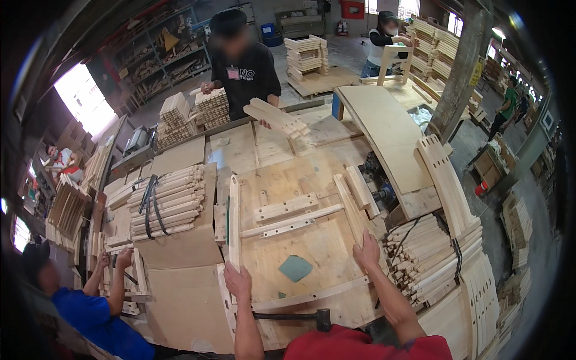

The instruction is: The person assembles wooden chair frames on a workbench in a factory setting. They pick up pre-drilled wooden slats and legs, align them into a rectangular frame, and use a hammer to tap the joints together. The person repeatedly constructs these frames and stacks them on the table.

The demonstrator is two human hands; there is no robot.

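Observation:
My left hand (238,282) is closed around the near end of a long pale wooden post (234,219). On the other side, my right hand (367,253) grips the near end of a second wooden post (350,204). A wooden crossbar (294,221) with dark holes spans between the two posts. Beyond it lies a short wooden block (287,207), also with holes. A green sheet scrap (295,268) rests on the plywood between my arms. Close to my body lies a hammer (323,320) with a dark head.
Strapped bundles of wooden rods (171,201) lie left, with more rods (414,255) and curved slotted slats (444,186) right. Across the bench a person in black (246,72) holds slats (279,117). A person in blue (90,309) works at my left.

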